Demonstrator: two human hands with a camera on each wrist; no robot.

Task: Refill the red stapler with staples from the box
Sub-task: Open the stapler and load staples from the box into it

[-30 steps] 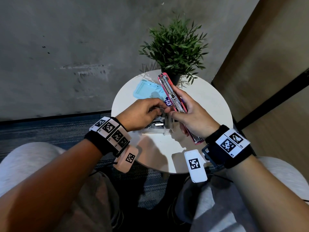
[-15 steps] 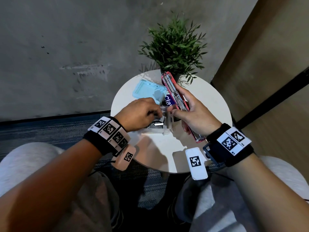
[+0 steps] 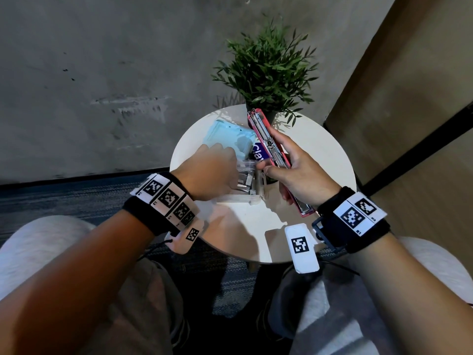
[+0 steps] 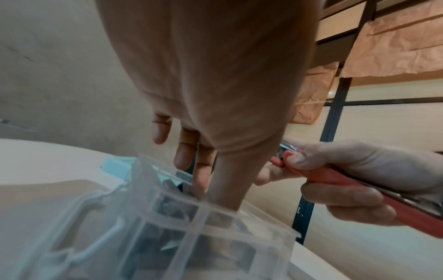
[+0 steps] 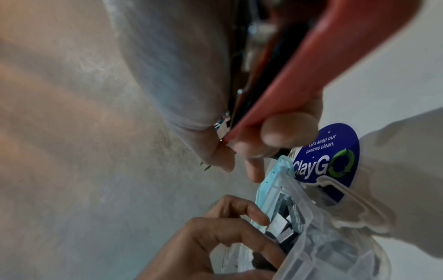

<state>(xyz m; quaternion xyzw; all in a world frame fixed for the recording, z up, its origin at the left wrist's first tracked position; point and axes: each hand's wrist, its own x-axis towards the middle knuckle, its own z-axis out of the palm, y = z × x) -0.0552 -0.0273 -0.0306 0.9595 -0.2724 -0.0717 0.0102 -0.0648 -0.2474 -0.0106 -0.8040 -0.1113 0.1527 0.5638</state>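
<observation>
My right hand [image 3: 277, 170] grips the red stapler [image 3: 268, 147], which is swung open with its metal channel facing up, above the table's far side. In the left wrist view the stapler [image 4: 359, 181] sits in that hand's curled fingers. The clear plastic box [image 3: 243, 190] of staples stands on the table just left of it. My left hand [image 3: 234, 172] reaches into the box. In the right wrist view its index finger and thumb [image 5: 271, 236] pinch a silver staple strip [image 5: 280, 225] inside the box [image 5: 335, 246].
The small round white table [image 3: 320, 155] also carries a light blue case [image 3: 227, 134], a blue round ClayGo sticker [image 3: 258, 155] and a potted plant [image 3: 268, 67] at the back. A grey wall stands behind, and carpet floor lies below. My knees are under the near edge.
My left hand has moved from beside the stapler down into the clear box. The right hand has carried the open stapler slightly further from me.
</observation>
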